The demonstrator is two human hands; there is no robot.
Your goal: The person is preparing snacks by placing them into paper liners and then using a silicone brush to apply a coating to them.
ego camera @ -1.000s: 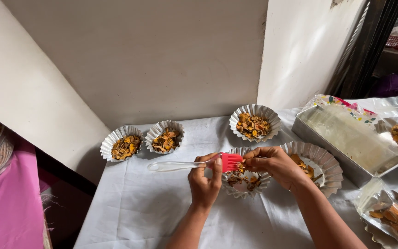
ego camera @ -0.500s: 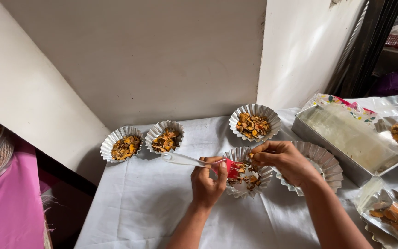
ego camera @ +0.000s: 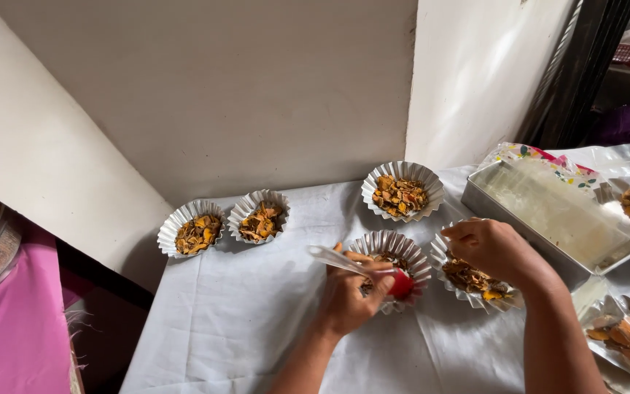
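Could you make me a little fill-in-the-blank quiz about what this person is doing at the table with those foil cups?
1. The left hand holds a spatula with a ___ head.
2. The right hand reaches over a ___ foil cup.
3. Against the wall, two filled cups sit ___.
4. The rectangular metal tray lies to the person's ___.

Missing words: red; fluted; side by side; right

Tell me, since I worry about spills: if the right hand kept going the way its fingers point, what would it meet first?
The right hand points left, so it would probably first meet the fluted silver foil cup that the left hand works in with a red-tipped brush; depth is uncertain.
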